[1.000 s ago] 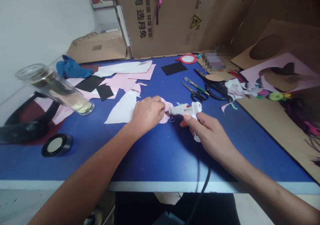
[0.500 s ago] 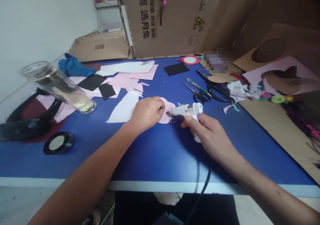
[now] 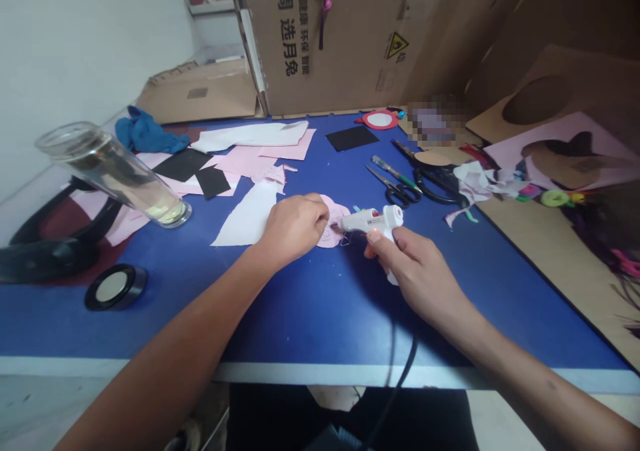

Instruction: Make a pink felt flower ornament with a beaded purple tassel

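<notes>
My left hand [image 3: 294, 227] rests on a round pink felt piece [image 3: 334, 221], its fingertips pinching the piece against the blue table top [image 3: 310, 317]. My right hand [image 3: 417, 271] grips a white hot glue gun [image 3: 373, 221] by its handle, with the index finger on the trigger. The gun's nozzle points left and sits at the felt's right side, close to my left fingers. A white fabric piece [image 3: 247, 214] lies just behind my left hand. The contact point at the nozzle tip is partly hidden.
Two pairs of scissors [image 3: 395, 193] lie to the right, beside scraps of fabric [image 3: 473, 187]. At left stand a tilted glass bottle [image 3: 113, 174] and a black tape roll [image 3: 116, 287], among pink and black felt sheets [image 3: 183, 165]. The gun's black cord [image 3: 403, 377] hangs over the table's front edge.
My hands and the glue gun have shifted only slightly, with the nozzle now a little nearer the pink felt. The view has barely moved.
</notes>
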The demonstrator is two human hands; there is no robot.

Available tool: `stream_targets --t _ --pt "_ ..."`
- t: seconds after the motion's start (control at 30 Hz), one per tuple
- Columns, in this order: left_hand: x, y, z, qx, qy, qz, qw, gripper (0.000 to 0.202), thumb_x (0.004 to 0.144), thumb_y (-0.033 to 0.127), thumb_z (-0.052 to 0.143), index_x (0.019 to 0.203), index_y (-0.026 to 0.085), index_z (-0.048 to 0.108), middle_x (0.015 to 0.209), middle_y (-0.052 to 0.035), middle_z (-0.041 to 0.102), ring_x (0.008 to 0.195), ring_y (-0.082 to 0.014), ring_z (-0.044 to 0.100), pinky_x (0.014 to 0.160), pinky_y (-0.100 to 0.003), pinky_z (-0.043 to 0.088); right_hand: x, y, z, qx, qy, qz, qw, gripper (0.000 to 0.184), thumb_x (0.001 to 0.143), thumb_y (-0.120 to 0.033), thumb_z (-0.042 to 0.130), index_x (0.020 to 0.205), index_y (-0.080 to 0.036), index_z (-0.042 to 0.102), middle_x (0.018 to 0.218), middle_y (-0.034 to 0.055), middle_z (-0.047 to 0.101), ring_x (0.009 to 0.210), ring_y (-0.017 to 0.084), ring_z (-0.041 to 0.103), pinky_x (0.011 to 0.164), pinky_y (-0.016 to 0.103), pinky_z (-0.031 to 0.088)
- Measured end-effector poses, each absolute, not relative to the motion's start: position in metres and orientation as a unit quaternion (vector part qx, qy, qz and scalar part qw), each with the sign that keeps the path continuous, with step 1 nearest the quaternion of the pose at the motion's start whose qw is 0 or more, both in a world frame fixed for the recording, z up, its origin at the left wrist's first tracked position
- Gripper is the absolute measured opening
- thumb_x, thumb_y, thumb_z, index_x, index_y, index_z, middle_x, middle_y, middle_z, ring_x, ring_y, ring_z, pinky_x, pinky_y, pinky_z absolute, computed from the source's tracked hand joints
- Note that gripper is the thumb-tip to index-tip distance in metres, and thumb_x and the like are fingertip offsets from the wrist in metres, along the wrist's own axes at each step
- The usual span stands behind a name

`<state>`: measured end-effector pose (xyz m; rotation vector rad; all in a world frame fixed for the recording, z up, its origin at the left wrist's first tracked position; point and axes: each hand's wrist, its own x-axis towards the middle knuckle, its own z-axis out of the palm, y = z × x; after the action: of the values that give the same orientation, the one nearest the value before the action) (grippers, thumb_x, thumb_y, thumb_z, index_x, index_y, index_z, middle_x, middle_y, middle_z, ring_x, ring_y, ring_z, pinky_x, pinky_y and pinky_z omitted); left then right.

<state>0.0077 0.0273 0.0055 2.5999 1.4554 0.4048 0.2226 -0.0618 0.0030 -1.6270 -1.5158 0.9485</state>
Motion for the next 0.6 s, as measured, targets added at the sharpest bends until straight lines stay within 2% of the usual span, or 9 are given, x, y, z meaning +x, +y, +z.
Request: stream_targets --t 0.6 --pt "0.0082 0.028 0.0053 0.86 0.491 0.123 0.061 0.027 0.096 0.011 0.058 0.092 0.022 0.083 0.113 -0.0037 0.083 0.098 -0.0249 0.076 0.072 -0.036 0.048 0.2226 -0.0626 0.0034 -0.635 -0.584 0.354 0.362 0.051 0.102 -0.065 0.055 0.076 -0.022 0.066 0.063 -0.0001 0.057 0.059 0.018 0.051 0.06 0.034 0.035"
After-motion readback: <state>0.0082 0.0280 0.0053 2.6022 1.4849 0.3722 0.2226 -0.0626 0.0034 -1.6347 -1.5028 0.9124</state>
